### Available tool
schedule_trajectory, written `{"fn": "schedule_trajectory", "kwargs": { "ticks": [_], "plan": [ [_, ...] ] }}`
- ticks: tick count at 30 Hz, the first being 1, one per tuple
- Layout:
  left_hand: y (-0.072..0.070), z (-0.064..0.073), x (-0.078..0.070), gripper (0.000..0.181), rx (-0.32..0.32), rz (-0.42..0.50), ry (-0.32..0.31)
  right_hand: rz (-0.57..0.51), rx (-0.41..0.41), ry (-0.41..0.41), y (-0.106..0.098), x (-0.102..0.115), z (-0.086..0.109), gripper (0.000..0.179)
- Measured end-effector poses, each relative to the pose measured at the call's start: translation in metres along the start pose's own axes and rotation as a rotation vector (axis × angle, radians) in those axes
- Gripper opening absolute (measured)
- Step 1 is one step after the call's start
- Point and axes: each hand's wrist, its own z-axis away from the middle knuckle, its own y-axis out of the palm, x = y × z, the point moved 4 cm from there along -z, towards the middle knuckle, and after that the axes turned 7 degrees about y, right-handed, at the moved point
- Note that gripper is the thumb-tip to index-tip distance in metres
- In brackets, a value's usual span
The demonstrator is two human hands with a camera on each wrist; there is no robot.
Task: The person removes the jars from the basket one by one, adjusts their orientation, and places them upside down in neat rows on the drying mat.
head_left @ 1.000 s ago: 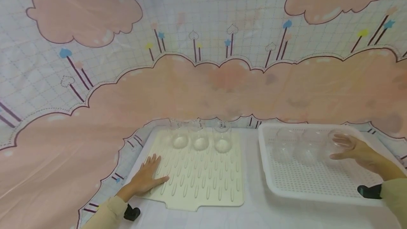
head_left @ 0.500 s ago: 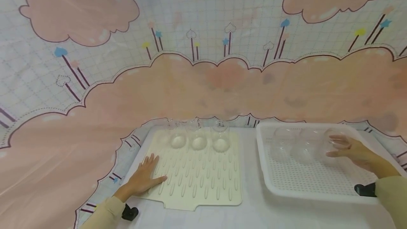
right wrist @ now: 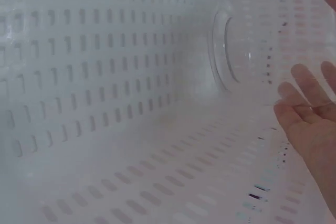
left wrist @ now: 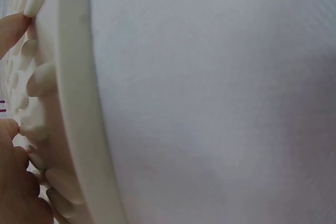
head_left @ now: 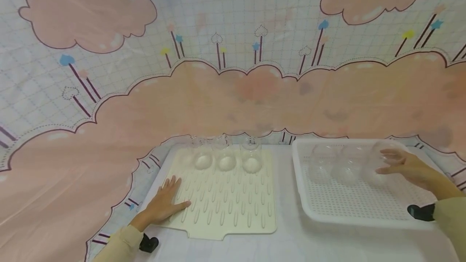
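My right hand (head_left: 415, 169) reaches into the white perforated basket (head_left: 364, 222), its thumb and fingers around the rightmost clear drinking glass (head_left: 374, 176). In the right wrist view, some fingers (right wrist: 315, 124) show through the transparent wall. Two similar glasses, a middle one (head_left: 347, 175) and a left one (head_left: 320, 172), stand beside it in the basket. On the left, a cream draining mat (head_left: 229, 229) with raised ribs lies under my left hand (head_left: 164, 203), which rests with fingers spread near its left edge.
Three clear glasses stand along the mat's back edge: a left one (head_left: 202, 161), a middle one (head_left: 226, 161) and a right one (head_left: 251, 163). A white cloth (head_left: 287, 197) covers the table. Behind it hangs a patterned curtain (head_left: 233, 100).
The head view has shifted slightly. My right hand stays at the rightmost glass, its fingers a little higher and its wrist slightly turned. My left hand has stayed on the mat.
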Motion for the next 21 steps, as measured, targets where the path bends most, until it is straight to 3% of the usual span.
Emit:
{"fn": "schedule_trajectory", "kwargs": {
  "ticks": [10,14,21],
  "plan": [
    [-0.003,0.0,0.0,0.104,-0.001,-0.009,-0.003,0.001,-0.031,-0.012,-0.011,0.019,0.008,0.087],
    [-0.004,0.001,0.0,0.104,-0.004,-0.009,0.001,-0.051,-0.013,-0.064,-0.015,0.025,0.011,0.074],
    [-0.004,0.003,0.003,0.104,0.015,-0.014,-0.012,-0.004,-0.017,-0.152,-0.02,0.037,0.019,0.082]
  ]
}}
